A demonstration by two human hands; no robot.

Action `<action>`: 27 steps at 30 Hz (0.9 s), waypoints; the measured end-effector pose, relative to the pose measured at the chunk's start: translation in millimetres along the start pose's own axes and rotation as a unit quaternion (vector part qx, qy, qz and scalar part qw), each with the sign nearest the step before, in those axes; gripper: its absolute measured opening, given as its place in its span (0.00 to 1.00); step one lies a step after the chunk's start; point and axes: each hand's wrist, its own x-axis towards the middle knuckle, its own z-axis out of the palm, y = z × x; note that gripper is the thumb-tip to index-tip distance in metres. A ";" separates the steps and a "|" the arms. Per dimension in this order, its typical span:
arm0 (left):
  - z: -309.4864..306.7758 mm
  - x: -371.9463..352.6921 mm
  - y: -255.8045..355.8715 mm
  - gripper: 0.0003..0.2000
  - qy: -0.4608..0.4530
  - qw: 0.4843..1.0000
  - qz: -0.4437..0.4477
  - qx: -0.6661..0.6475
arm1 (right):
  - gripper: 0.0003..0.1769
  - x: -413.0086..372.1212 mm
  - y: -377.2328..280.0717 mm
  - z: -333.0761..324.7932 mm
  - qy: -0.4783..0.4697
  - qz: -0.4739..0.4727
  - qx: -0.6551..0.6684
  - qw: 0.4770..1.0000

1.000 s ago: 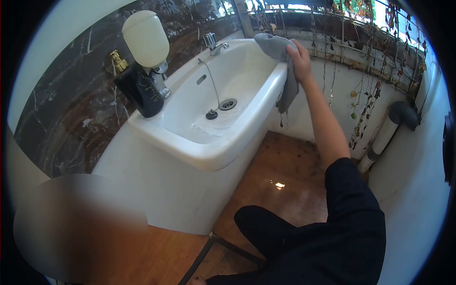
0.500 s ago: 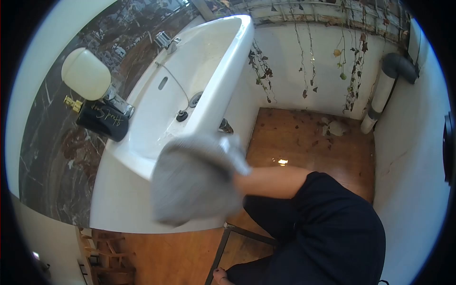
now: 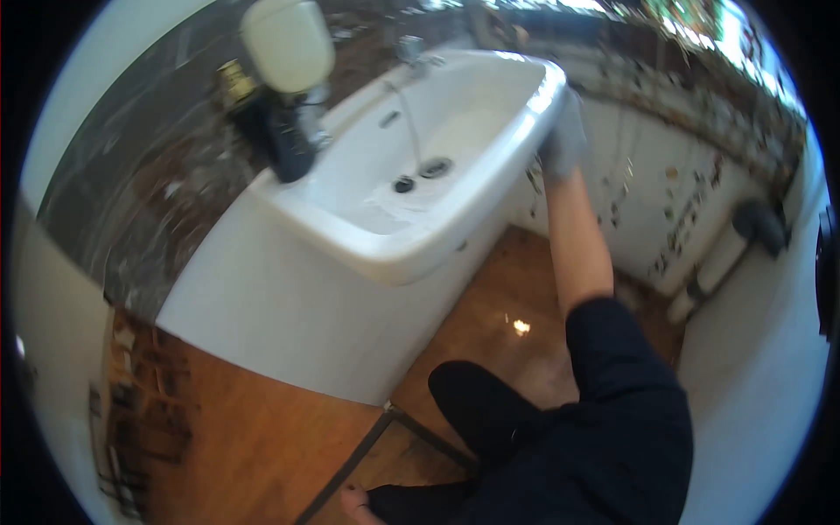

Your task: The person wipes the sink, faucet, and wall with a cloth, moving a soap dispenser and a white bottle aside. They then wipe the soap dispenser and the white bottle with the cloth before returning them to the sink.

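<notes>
Gripping the grey cloth (image 3: 569,122) in my closed right hand (image 3: 558,162) at the sink (image 3: 516,149) rim; risk: cloth skidding off the smooth edge, hand slipping floorward.

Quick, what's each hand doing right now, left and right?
Left hand: not in view.
Right hand: closed on the gray cloth, pressed against the sink at its outer far edge.

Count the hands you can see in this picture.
1. The right hand, wrapped in a grey cloth, is at the right rim of the sink. The left hand is out of view; a pale shape at the bottom edge is too unclear to call.
</notes>
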 end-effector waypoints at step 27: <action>-7.7 -150.7 227.0 0.15 0.014 0.729 0.213 -0.650 | 0.27 -361.3 -76.4 150.4 -0.577 0.218 -0.457 0.641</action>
